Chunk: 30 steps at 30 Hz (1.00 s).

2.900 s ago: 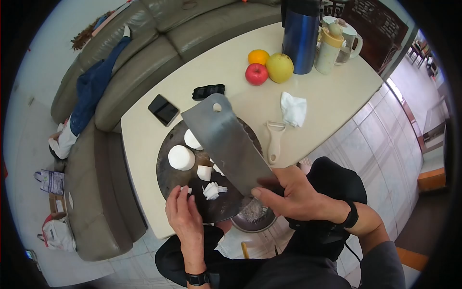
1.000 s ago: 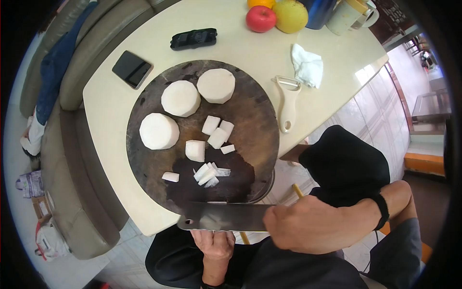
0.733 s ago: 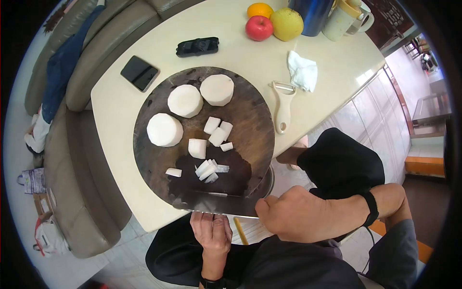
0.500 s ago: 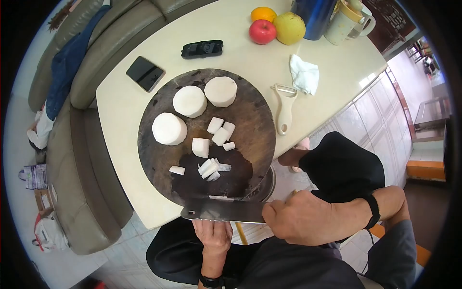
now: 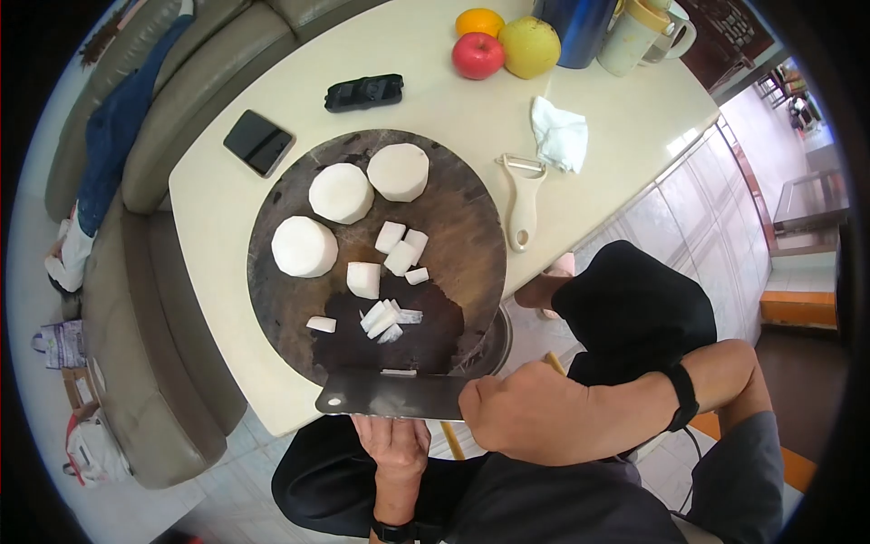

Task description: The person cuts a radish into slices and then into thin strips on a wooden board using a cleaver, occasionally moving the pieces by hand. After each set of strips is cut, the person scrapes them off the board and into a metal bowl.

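My right hand (image 5: 521, 412) is closed around the handle of a cleaver (image 5: 390, 395), whose dark blade lies across the near edge of a round wooden chopping board (image 5: 462, 208). Just below the blade is my left hand (image 5: 394, 444), its fingers bent and pressed together. The blade hides its fingertips and whatever they grip. A thin white strip (image 5: 399, 372) shows at the blade's far edge. On the board are several cut white vegetable sticks (image 5: 381, 317), chunks (image 5: 399, 258), a larger block (image 5: 363, 280) and three thick peeled rounds (image 5: 341, 193).
A cream peeler (image 5: 523, 213) and a crumpled white tissue (image 5: 559, 136) lie right of the board. Beyond it are a phone (image 5: 258, 142), a black case-like object (image 5: 364, 92), a red apple (image 5: 478, 56), other fruit, a blue flask (image 5: 575, 32) and mugs. Someone lies on the sofa (image 5: 154, 299).
The whole view has shifted, so the board and table appear farther left. The cleaver and my right hand have slid slightly left across the board's near edge. The vegetable pieces stay in place.
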Tool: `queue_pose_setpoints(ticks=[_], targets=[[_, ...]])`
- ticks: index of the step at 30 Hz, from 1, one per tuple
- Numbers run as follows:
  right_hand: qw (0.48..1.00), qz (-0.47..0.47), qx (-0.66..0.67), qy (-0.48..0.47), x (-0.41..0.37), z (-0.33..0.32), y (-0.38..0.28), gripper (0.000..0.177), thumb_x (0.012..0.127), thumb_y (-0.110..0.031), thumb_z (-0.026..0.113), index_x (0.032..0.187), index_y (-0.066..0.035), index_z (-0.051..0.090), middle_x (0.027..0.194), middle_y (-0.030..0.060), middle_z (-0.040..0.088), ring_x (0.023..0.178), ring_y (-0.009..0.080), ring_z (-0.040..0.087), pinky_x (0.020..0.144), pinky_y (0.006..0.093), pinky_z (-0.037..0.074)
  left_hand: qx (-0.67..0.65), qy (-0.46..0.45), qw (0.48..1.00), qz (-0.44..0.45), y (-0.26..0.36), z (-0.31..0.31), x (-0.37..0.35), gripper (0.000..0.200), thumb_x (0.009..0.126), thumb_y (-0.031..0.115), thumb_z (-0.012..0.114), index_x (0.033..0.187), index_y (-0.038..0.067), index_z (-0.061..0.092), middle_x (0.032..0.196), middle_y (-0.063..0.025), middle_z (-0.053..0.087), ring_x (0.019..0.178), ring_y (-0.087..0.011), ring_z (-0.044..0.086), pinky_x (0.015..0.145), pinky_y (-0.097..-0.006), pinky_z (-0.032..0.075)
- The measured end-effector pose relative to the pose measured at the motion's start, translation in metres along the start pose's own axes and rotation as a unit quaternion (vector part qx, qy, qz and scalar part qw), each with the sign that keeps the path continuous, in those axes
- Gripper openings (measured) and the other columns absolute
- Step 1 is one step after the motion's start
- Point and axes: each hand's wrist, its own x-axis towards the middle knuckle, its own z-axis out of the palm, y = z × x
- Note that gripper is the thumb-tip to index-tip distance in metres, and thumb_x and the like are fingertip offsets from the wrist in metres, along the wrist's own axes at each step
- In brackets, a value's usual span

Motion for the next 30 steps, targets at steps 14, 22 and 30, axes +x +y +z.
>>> queue_pose_setpoints(ticks=[14,22,30], targets=[[0.994,0.102,0.042,0.018,-0.036,-0.022,0.024,0.025,0.068,-0.006,0.064,0.086,0.005,0.051,0.069,0.0198,0.062,0.061,0.0373,0.064,0.053,0.0437,0.049,-0.03,-0.011,0.991,-0.128,0.005,-0.003,0.059,0.018,0.078,0.0,0.071,0.096,-0.003,0.066,0.094,-0.0135,0.059,0.085,-0.0304,0.056,0.074,-0.0387,0.045],[0.992,0.112,0.054,0.021,-0.041,-0.025,0.028,0.025,0.068,-0.007,0.065,0.084,0.004,0.05,0.069,0.0171,0.06,0.059,0.0358,0.062,0.05,0.0427,0.048,-0.016,-0.065,0.988,-0.14,0.002,-0.005,0.072,0.016,0.077,0.001,0.07,0.092,0.001,0.066,0.092,-0.011,0.059,0.084,-0.029,0.055,0.074,-0.0388,0.042],[0.996,0.064,0.054,0.002,-0.04,-0.02,0.025,0.029,0.066,-0.008,0.068,0.085,0.005,0.05,0.068,0.0163,0.058,0.057,0.0345,0.062,0.049,0.0416,0.048,-0.076,-0.106,0.984,-0.124,-0.002,-0.018,0.054,0.015,0.072,-0.001,0.072,0.085,0.001,0.066,0.088,-0.0112,0.057,0.083,-0.0311,0.054,0.072,-0.0385,0.042]])
